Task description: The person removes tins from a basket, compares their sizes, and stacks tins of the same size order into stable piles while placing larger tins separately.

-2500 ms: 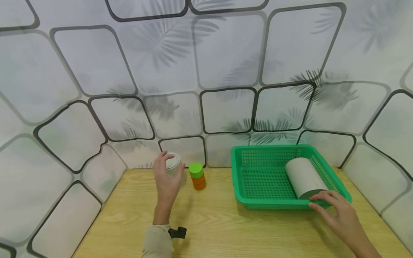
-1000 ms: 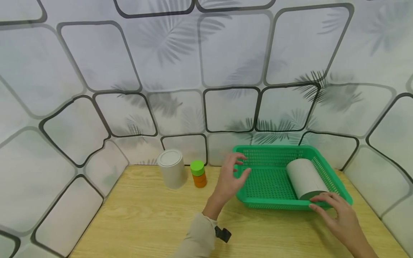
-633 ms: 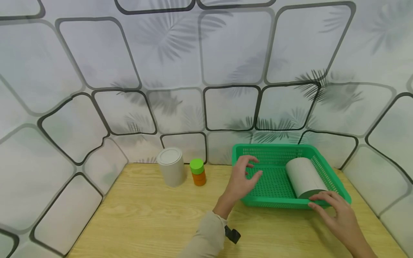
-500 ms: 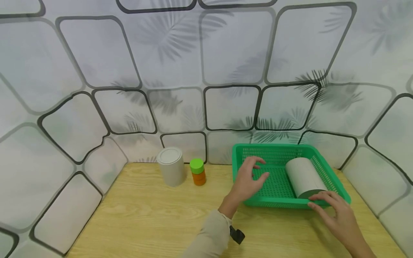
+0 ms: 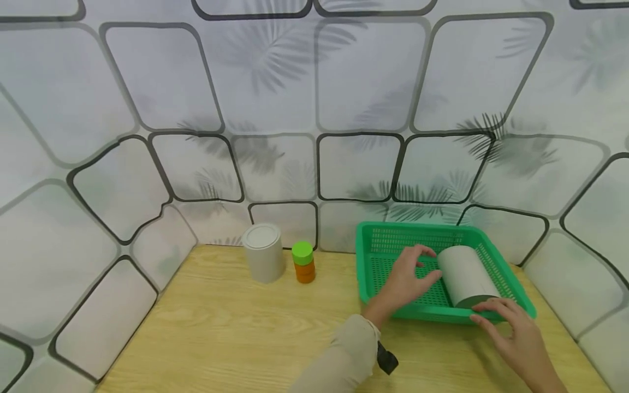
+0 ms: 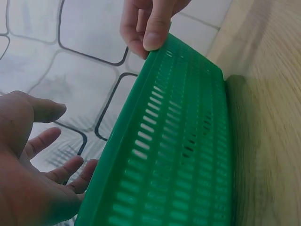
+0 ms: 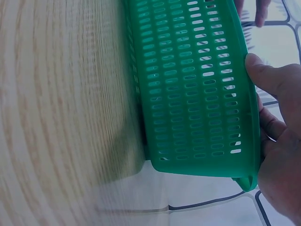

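My left hand (image 5: 405, 281) is over the inside of a green plastic basket (image 5: 442, 315), fingers spread and holding nothing. It is just left of a white cylinder (image 5: 467, 275) lying on its side in the basket. At the basket's front right, my right hand (image 5: 521, 338) pinches the rim. The right wrist view shows that thumb (image 7: 265, 75) on the outer side of the rim and the other fingers behind it. In the left wrist view, the open left hand (image 6: 37, 174) is beside the rim, while the right hand (image 6: 155, 23) grips farther along.
A white can (image 5: 265, 259) with a lid stands upright at the back of the wooden table (image 5: 221, 327). Right of it is a small orange bottle (image 5: 304, 272) with a green cap. A patterned wall covering (image 5: 363, 169) rises behind and along the sides.
My left hand has moved right, from beside the white can to over the basket near the lying cylinder. The right hand has kept its grip on the rim.
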{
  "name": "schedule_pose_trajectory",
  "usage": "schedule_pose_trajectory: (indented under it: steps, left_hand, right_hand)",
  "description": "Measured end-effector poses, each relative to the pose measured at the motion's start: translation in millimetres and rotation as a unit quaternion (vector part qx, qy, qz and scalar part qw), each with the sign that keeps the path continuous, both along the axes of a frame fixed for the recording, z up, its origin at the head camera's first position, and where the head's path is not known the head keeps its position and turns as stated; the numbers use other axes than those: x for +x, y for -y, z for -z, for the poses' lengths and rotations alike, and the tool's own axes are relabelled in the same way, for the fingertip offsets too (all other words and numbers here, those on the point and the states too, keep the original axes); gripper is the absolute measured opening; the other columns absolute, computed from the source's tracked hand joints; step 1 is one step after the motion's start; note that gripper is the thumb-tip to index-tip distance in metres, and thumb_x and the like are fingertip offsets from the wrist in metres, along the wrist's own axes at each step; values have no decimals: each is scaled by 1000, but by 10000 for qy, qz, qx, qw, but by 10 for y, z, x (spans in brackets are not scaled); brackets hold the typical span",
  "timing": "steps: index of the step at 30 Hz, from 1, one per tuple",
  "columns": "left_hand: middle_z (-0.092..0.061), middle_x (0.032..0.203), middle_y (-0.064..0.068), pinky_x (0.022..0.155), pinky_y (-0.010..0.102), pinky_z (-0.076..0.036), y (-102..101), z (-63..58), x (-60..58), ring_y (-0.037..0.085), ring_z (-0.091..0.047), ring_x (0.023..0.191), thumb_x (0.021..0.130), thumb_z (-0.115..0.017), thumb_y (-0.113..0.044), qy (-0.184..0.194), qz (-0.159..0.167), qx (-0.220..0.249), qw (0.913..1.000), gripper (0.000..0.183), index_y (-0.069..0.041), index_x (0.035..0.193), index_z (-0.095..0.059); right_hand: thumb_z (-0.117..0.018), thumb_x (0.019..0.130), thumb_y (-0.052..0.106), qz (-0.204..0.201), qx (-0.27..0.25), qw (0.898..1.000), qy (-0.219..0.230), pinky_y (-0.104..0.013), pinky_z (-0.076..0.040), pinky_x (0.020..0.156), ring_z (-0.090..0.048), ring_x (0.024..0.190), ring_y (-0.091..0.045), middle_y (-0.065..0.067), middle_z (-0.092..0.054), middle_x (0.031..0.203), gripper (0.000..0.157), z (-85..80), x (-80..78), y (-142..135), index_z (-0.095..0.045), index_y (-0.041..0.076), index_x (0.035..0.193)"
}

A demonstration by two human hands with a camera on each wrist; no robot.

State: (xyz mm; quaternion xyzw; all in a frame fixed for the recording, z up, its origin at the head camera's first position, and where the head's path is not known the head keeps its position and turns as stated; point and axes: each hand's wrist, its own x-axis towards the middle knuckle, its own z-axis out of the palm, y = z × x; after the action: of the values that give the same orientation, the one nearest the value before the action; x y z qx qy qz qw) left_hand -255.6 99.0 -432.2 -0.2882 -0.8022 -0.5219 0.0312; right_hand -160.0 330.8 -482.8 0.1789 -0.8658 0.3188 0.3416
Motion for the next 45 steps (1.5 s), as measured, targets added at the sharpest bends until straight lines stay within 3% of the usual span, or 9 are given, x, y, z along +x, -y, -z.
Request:
schedule_pose_trajectory:
  steps: [6, 10, 15, 20, 27, 32, 38, 42, 45]
  left_hand:
    - [-52, 133, -4, 80, 26, -52, -229, -19, -29, 12, -58, 108, 100, -69, -28, 756, -164, 230, 9967, 35, -23, 133, -58]
    - [-51, 133, -4, 76, 26, -50, -383, -33, -17, 7, -52, 105, 100, -69, -28, 880, -262, 243, 9955, 36, -23, 134, -58]
    - [-50, 137, -1, 73, 28, -51, -557, -51, 29, 10, -53, 109, 99, -70, -31, 1101, -275, 172, 9934, 39, -27, 136, -58]
    - [-49, 142, -4, 84, 35, -51, -691, -42, 21, 13, -53, 122, 97, -72, -36, 1513, -547, 96, 9869, 41, -33, 135, -57]
    - [-52, 130, -5, 82, 37, -52, -867, 15, -24, 13, -56, 109, 92, -77, -36, 1926, -1056, -173, 9754, 51, -43, 138, -54]
    - [-55, 130, -2, 83, 38, -53, -956, 24, -107, 15, -58, 109, 90, -80, -37, 2124, -1204, -429, 9688, 58, -43, 140, -52]
    - [-54, 131, 5, 80, 46, -55, -969, 50, -251, 24, -59, 106, 89, -81, -33, 2687, -1348, -234, 9535, 60, -42, 141, -52]
    - [-50, 137, 6, 85, 61, -53, -964, 89, -291, 33, -58, 113, 89, -81, -33, 3294, -1180, 190, 9366, 63, -45, 143, -50]
    - [-47, 141, 6, 87, 67, -50, -1053, 144, -339, 36, -54, 121, 87, -83, -33, 3593, -1075, 358, 9263, 68, -48, 143, -47]
  right_hand:
    - [-86, 65, -16, -49, 10, 10000, 4, -3, -30, 94, -51, 103, 10, 4, -66, 99, 46, -8, -14, -24, -75, 15, 97]
    - [-86, 64, -17, -105, 39, 9999, -4, -3, -31, 94, -51, 103, 9, 4, -66, 99, 46, -32, -2, -41, -75, 13, 96]
    - [-85, 62, -19, -173, 43, 9998, -39, -4, -30, 96, -51, 105, 9, 3, -66, 99, 48, -32, 18, -72, -75, 14, 96]
    - [-85, 62, -19, -167, 10, 9999, 2, -4, -30, 96, -51, 106, 9, 4, -66, 100, 50, 17, 13, -85, -75, 15, 97]
    - [-85, 64, -18, -135, -50, 9999, 18, -3, -30, 95, -51, 106, 10, 5, -66, 101, 48, 50, 2, -91, -75, 15, 98]
    - [-85, 64, -19, -170, -66, 9998, -18, -3, -31, 95, -51, 105, 10, 4, -66, 101, 48, 43, -16, -63, -75, 14, 97]
    - [-85, 62, -19, -223, -106, 9997, -36, -5, -31, 96, -51, 105, 9, 3, -66, 101, 49, 46, -63, 1, -75, 14, 97]
    - [-86, 63, -18, -228, -79, 9997, -37, -4, -31, 95, -51, 104, 9, 5, -65, 101, 49, 51, -67, 11, -75, 16, 97]
    - [-87, 64, -16, -137, -13, 9999, -2, -3, -31, 94, -50, 104, 10, 8, -65, 102, 48, 55, -46, -29, -75, 17, 98]
